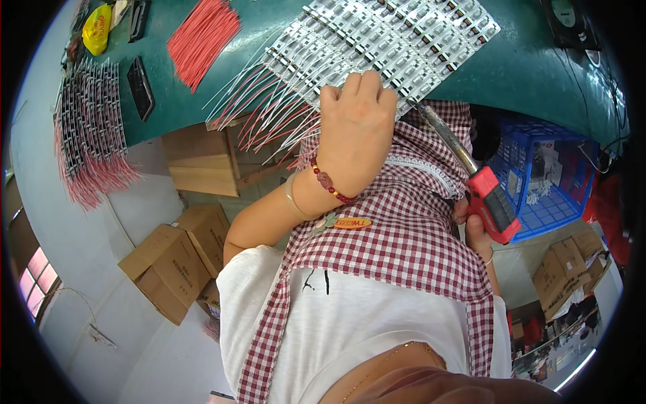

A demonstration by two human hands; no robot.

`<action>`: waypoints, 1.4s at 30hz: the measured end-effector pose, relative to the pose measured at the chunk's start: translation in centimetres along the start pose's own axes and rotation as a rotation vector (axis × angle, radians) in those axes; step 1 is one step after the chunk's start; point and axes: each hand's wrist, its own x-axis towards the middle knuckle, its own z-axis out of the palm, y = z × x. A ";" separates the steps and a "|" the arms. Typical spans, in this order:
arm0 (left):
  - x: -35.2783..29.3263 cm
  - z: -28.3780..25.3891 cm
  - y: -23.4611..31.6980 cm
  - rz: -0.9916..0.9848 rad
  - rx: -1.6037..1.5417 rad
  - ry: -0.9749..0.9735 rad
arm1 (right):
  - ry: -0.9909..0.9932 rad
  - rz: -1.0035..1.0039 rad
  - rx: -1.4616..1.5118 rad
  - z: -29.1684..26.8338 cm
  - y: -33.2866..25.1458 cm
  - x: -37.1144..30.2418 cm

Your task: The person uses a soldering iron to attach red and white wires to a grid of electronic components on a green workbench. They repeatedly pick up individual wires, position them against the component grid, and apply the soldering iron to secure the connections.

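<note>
White shirt (377, 323), left hand (359, 124) at panel's edge (425, 89), soldering iron (483, 183)

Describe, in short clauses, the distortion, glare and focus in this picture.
In the head view, the green table shows pale sheen and a bowed front edge; the corners go black; a bright strip glares at lower right; the left hand looks fairly sharp.

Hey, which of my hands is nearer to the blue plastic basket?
Right. Your right hand, around the red-and-black tool, is just left of the blue basket; your left hand is farther left, at the silvery panel.
</note>
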 end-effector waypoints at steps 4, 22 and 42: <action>-0.2 -0.2 -0.2 -0.026 0.070 -0.034 | 0.028 0.009 0.288 1.8 -2.2 1.8; 4.6 -5.0 -26.2 -0.115 0.464 0.413 | 0.003 -0.241 0.458 3.7 -7.9 8.2; 4.4 -8.3 -25.4 -0.190 -0.107 0.575 | 0.063 -0.197 0.517 3.8 -9.5 10.5</action>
